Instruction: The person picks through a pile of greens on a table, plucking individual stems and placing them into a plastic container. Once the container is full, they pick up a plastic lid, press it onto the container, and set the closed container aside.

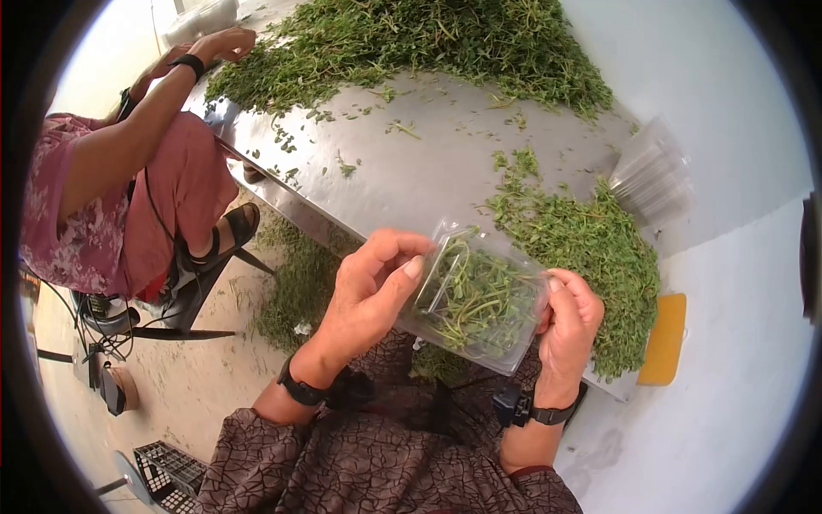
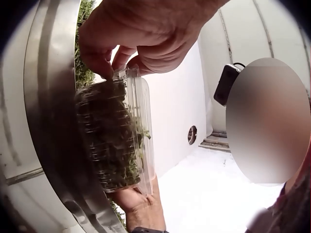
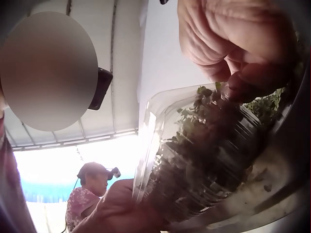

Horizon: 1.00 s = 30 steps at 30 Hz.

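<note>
A clear plastic clamshell box, filled with green leafy sprigs, is held tilted above the lap at the table's near edge. My left hand pinches its left edge between thumb and fingers. On the opposite edge, my right hand grips with the thumb on top and fingers curled beneath. The lid lies over the sprigs. In the left wrist view, some leaves poke out along the seam between lid and ribbed base. Leaves also show at the rim beside the right fingertips in the right wrist view.
A metal table bears a large heap of greens and a smaller pile at right. Nested clear boxes lean by the wall near a yellow board. Another person sits at left. More greens lie below.
</note>
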Available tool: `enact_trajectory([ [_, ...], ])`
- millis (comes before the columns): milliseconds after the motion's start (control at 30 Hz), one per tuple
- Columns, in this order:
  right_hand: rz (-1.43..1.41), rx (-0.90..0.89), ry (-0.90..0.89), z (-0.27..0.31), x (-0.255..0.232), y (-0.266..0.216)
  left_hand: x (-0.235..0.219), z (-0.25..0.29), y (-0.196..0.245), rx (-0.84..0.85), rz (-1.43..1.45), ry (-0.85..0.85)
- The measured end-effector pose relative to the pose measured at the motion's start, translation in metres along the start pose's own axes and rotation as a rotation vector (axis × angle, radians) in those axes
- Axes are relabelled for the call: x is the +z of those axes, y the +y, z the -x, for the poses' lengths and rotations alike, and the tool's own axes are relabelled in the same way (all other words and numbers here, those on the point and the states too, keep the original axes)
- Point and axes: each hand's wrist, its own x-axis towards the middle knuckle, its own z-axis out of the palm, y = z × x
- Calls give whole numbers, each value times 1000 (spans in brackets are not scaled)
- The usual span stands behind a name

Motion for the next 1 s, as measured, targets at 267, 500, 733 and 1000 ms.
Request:
enact_trajectory([
  [267,63,-67,54,4,2,2,-5,-10,-10,202,-283,-97],
  [500,44,-109,15,8,1,-1,2,-18,4,13,-73,-72],
  [733,51,-128,24,9,3,0,0,-38,7,121,-282,-265],
  [1000,72,-137,44,9,6,-1,3,-49,-2,108,-176,-368],
])
